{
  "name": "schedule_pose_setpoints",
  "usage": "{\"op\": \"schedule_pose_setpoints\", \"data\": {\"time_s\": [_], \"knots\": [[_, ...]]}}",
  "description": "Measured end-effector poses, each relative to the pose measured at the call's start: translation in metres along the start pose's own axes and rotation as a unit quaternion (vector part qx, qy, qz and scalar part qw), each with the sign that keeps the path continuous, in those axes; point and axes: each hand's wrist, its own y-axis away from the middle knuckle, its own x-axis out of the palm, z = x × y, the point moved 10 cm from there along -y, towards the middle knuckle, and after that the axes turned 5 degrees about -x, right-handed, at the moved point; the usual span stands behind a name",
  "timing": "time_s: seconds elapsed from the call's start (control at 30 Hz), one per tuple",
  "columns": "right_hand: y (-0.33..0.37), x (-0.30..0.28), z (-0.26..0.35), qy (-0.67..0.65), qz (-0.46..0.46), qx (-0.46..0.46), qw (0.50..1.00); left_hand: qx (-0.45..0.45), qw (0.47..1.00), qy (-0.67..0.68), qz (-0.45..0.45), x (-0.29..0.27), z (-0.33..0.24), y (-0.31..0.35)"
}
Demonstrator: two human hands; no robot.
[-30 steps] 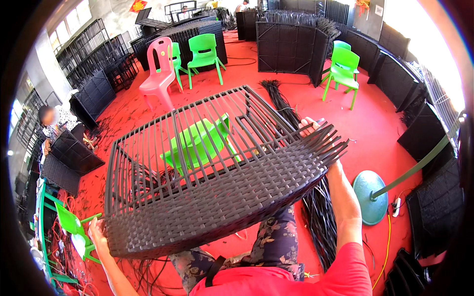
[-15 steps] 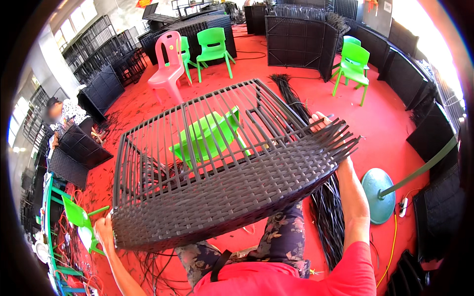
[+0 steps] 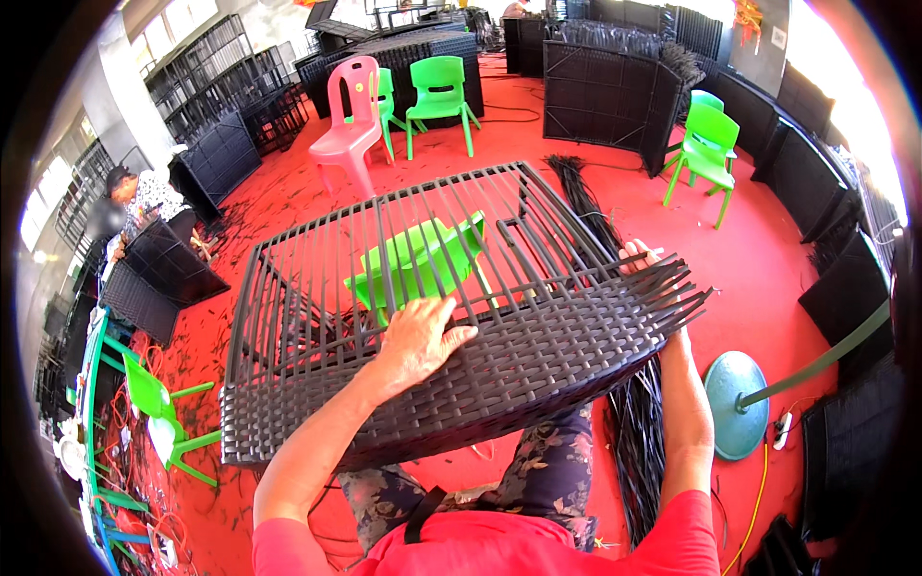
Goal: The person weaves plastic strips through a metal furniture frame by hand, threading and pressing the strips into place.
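One half-woven dark panel sat above the lap, beneath the left hand and left of the right hand.
The left hand rested on the weave, thumb spread apart from its fingers; the right was at the panel's right end, beside the loose strand ends, its grip too hidden to tell. One pink chair and six green chairs showed, one behind the panel's bars, with one black strip bundle on the red floor.
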Motion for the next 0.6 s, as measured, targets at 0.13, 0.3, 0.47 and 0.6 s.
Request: {"op": "schedule_pose_setpoints", "data": {"time_s": [0.13,0.3,0.47,0.6], "knots": [[0.000,-0.009,-0.004,0.016,-0.054,0.019,0.998,0.037,0.998,0.025,0.041,0.012,-0.020,0.019],[0.001,-0.003,-0.005,-0.011,-0.042,0.011,0.999,0.040,0.999,-0.034,-0.002,0.005,-0.028,0.007],[0.001,-0.002,-0.005,0.004,-0.042,0.013,0.999,0.033,0.998,0.040,0.030,0.032,-0.049,-0.019],[0.002,0.003,-0.001,0.004,0.015,-0.002,1.000,0.051,0.998,-0.007,0.019,0.036,-0.064,-0.011]]}}
